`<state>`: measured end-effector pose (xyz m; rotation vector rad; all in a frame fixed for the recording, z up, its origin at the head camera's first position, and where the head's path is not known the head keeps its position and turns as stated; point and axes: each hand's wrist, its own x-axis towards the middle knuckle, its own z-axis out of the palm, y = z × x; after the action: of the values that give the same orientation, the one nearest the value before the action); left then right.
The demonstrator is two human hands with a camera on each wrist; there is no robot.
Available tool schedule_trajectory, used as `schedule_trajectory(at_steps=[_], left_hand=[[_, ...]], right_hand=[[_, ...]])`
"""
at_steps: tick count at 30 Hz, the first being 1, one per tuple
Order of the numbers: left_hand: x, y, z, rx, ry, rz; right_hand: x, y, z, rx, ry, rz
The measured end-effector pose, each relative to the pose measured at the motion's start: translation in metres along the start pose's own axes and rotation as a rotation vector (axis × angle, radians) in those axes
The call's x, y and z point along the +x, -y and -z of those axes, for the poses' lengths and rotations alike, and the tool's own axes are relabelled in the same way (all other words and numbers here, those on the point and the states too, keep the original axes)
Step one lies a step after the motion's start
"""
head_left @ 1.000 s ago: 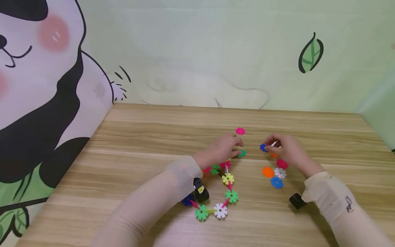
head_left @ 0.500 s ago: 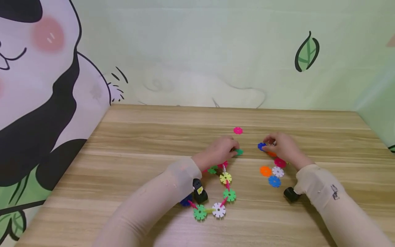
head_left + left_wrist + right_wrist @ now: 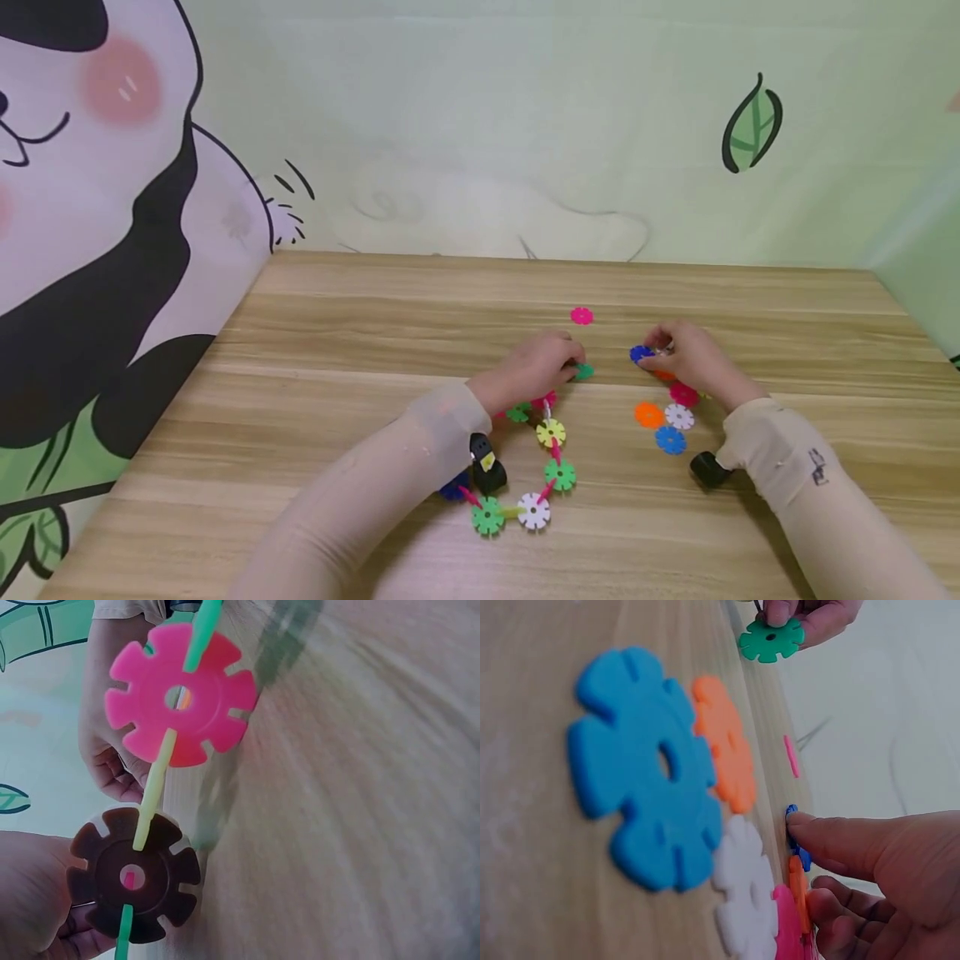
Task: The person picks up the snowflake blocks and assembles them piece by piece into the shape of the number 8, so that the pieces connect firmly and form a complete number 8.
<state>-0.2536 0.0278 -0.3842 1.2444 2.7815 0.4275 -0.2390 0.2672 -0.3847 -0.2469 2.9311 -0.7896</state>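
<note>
Thumb and fingers of the left hand (image 3: pixel 534 364) pinch a green disc (image 3: pixel 585 372) with notched edges near the middle of the table (image 3: pixel 390 317). To its right, the right hand (image 3: pixel 696 360) pinches a dark blue disc (image 3: pixel 640 354), thumb laid against it and the other fingers curled. Whether either disc touches the table, I cannot tell. A pink disc (image 3: pixel 582 316) lies flat on the far side of the hands.

Just under the right hand sits an orange disc (image 3: pixel 665 376), partly covered, with a dark pink disc (image 3: pixel 683 393) beside it. Nearer come another orange disc (image 3: pixel 649 414), a white disc (image 3: pixel 679 417) and a light blue disc (image 3: pixel 671 440), close together.

On the near left, linked discs form a chain (image 3: pixel 559 475), partly hidden by the left sleeve (image 3: pixel 420 442). At the left wrist, a pink one and a brown one in that chain are joined by a pale yellow link (image 3: pixel 154 791). Behind the table, a pale green wall (image 3: pixel 450 125) carries a leaf drawing (image 3: pixel 753 133) on the right.
</note>
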Motion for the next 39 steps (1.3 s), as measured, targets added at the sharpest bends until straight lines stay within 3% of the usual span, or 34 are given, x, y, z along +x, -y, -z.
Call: schedule_trajectory(at_steps=[5,13,20,25,30,39], left_hand=[[0.000,0.001,-0.001,0.021,-0.002,-0.019],[-0.001,0.003,-0.002,0.032,-0.023,-0.037],[-0.001,0.003,-0.002,0.043,-0.024,-0.047],[0.000,0.003,-0.002,0.052,-0.020,-0.048],[-0.001,0.003,-0.002,0.057,-0.011,-0.041],[-0.002,0.000,0.001,0.076,-0.020,-0.037]], right_hand=[[0.000,0.000,-0.001,0.069,-0.008,-0.014],[-0.004,0.000,0.000,0.318,-0.039,-0.009],[-0.013,0.011,-0.006,0.537,0.088,0.003],[-0.017,0.019,-0.016,0.602,0.147,0.038],[-0.019,0.026,-0.024,0.646,0.174,0.024],[-0.018,0.026,-0.031,0.594,0.145,0.014]])
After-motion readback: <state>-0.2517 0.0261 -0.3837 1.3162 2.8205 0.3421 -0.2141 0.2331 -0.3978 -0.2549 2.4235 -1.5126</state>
